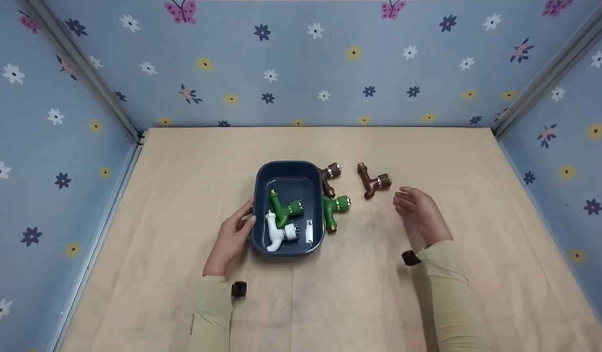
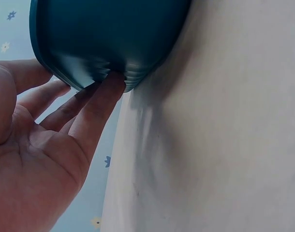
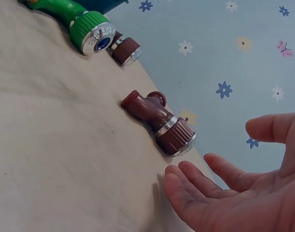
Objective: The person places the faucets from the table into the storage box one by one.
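My left hand [image 1: 231, 239] touches the outer left wall of a dark blue rectangular tub [image 1: 287, 168]. In the left wrist view its fairly straight fingers [image 2: 96, 113] meet the tub's side. Inside the tub lie a green faucet [image 1: 281, 211] and a white faucet [image 1: 276, 233]. Another green faucet [image 1: 332, 210] and a brown faucet [image 1: 331, 171] lie against the tub's right side, the brown one partly hidden by it. To their right a second brown faucet [image 3: 152, 113] rests on the cloth. Just beside its knob, my right hand [image 1: 420, 215] hovers with relaxed fingers, holding nothing.
A beige cloth [image 1: 183, 171] covers the table. Blue flower-patterned panels [image 1: 311, 63] stand behind it and at both sides, with grey metal posts [image 1: 550, 71] at the back corners. A dark wrist strap piece [image 1: 239, 289] shows at the left sleeve.
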The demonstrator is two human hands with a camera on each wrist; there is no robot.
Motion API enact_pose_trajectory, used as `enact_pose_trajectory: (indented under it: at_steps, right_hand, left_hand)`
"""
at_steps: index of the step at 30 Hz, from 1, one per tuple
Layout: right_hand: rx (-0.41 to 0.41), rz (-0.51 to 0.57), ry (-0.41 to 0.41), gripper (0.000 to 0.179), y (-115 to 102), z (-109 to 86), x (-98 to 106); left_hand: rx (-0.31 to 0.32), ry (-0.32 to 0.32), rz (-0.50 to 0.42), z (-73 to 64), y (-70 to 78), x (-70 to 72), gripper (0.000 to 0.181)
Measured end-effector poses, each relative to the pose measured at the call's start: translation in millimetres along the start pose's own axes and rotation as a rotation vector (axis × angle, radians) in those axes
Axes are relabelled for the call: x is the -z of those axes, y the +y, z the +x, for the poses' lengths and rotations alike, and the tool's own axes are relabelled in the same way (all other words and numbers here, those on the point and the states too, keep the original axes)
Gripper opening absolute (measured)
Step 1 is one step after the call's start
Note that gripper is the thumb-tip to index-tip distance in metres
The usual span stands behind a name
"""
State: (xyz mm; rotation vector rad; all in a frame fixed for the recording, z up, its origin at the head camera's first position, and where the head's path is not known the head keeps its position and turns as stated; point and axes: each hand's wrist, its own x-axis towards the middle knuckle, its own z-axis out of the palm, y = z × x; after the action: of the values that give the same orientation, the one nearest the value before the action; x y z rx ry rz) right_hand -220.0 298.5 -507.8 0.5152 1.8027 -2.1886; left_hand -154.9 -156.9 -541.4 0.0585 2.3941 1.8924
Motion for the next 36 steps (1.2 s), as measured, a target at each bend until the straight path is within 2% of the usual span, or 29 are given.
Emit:
enact_pose_trajectory:
  at_steps: [7, 11, 16, 25, 30, 36]
  right_hand:
    - [-0.003, -0.02, 0.003, 0.052, -3.8, 10.1, -1.4]
    - [0.012, -0.055, 0.013, 0.045, -5.4, 15.8, -1.1]
    - [0.03, -0.046, 0.016, 0.034, -8.4, 20.9, -2.1]
    - [0.043, -0.131, 0.007, 0.051, -14.0, 27.5, -4.5]
    - [0.027, -0.158, -0.013, 0.052, -23.7, 23.5, -10.4]
    - [0.031, -0.167, -0.031, 0.052, -22.1, 32.9, -7.6]
  left_hand:
    - [-0.009, 0.006, -0.016, -0.5, -0.3, -0.7, 0.048]
    - [-0.009, 0.009, -0.018, -1.2, 0.3, -1.2, 0.048]
    - [-0.023, 0.01, -0.022, -1.3, 0.7, -1.1, 0.049]
    - [-0.019, 0.012, -0.02, -0.7, 1.0, -1.1, 0.049]
    - [-0.016, 0.012, -0.028, -0.3, 0.9, -0.8, 0.048]
    - [0.005, -0.024, -0.038, -11.1, 30.2, 1.2, 0.049]
